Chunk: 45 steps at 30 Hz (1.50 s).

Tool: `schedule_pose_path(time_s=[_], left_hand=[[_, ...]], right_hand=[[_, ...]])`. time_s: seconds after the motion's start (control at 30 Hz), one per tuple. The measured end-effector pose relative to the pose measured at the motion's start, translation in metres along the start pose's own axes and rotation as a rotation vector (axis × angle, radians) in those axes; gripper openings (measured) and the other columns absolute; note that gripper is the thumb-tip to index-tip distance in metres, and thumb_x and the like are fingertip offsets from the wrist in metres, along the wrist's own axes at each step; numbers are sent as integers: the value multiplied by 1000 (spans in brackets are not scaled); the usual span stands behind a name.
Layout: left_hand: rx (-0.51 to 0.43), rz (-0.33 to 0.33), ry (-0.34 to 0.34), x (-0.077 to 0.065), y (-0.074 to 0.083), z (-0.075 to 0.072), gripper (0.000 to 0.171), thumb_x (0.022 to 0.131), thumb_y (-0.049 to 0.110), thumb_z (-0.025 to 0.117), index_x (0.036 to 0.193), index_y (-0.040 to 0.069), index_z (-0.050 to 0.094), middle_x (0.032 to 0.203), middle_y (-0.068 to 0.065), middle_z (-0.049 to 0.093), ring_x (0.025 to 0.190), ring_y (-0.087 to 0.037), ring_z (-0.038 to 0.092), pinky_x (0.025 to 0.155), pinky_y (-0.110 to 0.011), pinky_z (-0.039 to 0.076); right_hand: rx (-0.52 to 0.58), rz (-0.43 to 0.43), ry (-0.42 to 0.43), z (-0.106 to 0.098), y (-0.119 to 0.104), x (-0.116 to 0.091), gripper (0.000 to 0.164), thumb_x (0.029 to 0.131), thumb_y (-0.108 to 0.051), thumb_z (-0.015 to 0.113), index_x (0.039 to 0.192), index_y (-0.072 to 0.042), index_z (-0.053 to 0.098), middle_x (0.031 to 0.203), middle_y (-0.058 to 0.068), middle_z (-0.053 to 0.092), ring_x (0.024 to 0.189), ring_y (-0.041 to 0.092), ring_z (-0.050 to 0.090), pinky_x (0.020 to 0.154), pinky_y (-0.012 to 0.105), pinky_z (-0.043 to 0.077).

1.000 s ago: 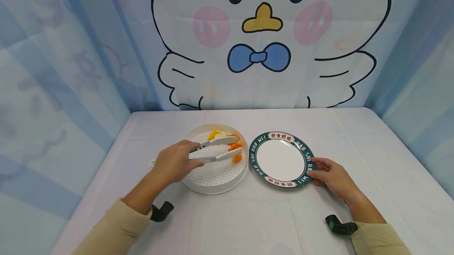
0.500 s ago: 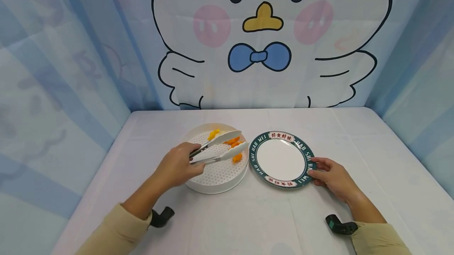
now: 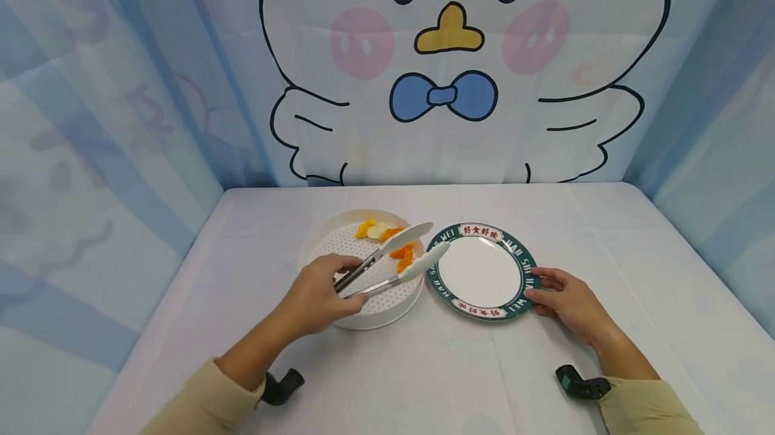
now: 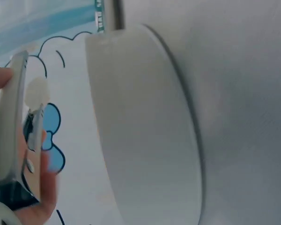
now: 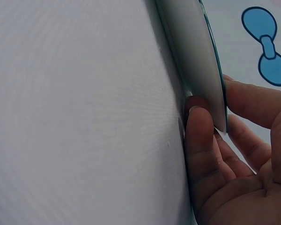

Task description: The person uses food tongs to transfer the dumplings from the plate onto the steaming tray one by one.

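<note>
My left hand (image 3: 317, 294) grips silver tongs with white tips (image 3: 422, 261), their arms spread and no food visible between them. The tongs reach over the right side of a round white perforated tray (image 3: 372, 321), one tip over the plate's left rim. Along the tray's far right side lie yellow pieces (image 3: 364, 228), a pale piece (image 3: 377, 230) and orange pieces (image 3: 406, 260) of food. To the tray's right, a white plate (image 3: 478, 270) with a green lettered rim is pinched at its right edge by my right hand (image 3: 566, 300), thumb above and fingers below (image 5: 200, 133).
A white cloth covers the table (image 3: 424, 381). Behind it hangs a curtain (image 3: 442, 146) printed with a cartoon figure, and pale blue curtains stand at both sides. In the left wrist view the tray's side wall (image 4: 145, 131) is close to the hand.
My left hand has moved the tongs rightward, from over the food pieces to the plate's left edge. The right hand and the plate have stayed in place.
</note>
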<state>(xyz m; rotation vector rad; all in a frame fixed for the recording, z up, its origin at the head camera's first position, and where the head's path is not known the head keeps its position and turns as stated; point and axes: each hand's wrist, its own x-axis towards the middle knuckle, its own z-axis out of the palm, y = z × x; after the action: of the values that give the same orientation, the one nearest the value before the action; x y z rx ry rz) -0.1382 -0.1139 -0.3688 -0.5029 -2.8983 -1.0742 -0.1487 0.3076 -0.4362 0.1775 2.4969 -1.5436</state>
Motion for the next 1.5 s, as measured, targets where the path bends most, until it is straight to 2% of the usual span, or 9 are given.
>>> schedule_pose_path(time_s=[0.1, 0.3, 0.43, 0.6, 0.93, 1.23, 1.5], left_hand=[[18, 17, 16, -4, 3, 5, 51, 79, 27, 85, 124, 9, 69, 114, -2, 65, 97, -20, 53, 79, -34, 48], [5, 23, 21, -11, 9, 14, 53, 78, 27, 87, 124, 9, 68, 114, 1, 66, 89, -12, 54, 76, -30, 48], [8, 23, -3, -13, 11, 20, 54, 79, 29, 86, 126, 10, 67, 113, 2, 66, 81, -11, 52, 68, -26, 47], [27, 28, -37, -15, 15, 29, 56, 80, 33, 84, 127, 9, 66, 115, 0, 66, 80, -11, 53, 67, -23, 48], [50, 142, -41, -17, 21, 50, 53, 78, 29, 86, 121, 4, 67, 108, -3, 68, 87, -12, 57, 73, -27, 50], [76, 105, -68, -19, 31, 64, 52, 77, 32, 87, 116, 4, 69, 97, 1, 65, 81, -10, 53, 69, -24, 48], [120, 63, -45, -21, 39, 73, 51, 75, 34, 89, 112, 4, 72, 87, 3, 63, 75, -10, 51, 64, -24, 46]], right_hand=[[-4, 1, 1, 0, 0, 0, 65, 97, -17, 68, 148, 8, 35, 143, 36, 39, 96, 18, 61, 76, 25, 56], [-10, 3, 6, 0, -1, 0, 65, 97, -18, 68, 148, 7, 35, 144, 36, 38, 96, 18, 61, 76, 25, 56], [-2, 2, 5, 0, -1, 0, 65, 97, -17, 68, 148, 8, 36, 143, 37, 38, 95, 18, 61, 75, 25, 56], [2, -2, 1, 0, -1, -1, 65, 97, -16, 68, 148, 8, 36, 142, 37, 39, 94, 17, 61, 75, 25, 56], [-6, 2, 0, 0, -1, -1, 65, 97, -18, 68, 148, 8, 36, 143, 37, 38, 94, 17, 61, 75, 25, 56], [2, -5, 1, 0, -3, -2, 65, 97, -17, 68, 147, 9, 36, 142, 37, 39, 92, 16, 61, 75, 25, 56], [-4, -1, -2, 1, -4, -2, 65, 97, -16, 68, 147, 9, 36, 142, 37, 39, 93, 16, 61, 75, 25, 56]])
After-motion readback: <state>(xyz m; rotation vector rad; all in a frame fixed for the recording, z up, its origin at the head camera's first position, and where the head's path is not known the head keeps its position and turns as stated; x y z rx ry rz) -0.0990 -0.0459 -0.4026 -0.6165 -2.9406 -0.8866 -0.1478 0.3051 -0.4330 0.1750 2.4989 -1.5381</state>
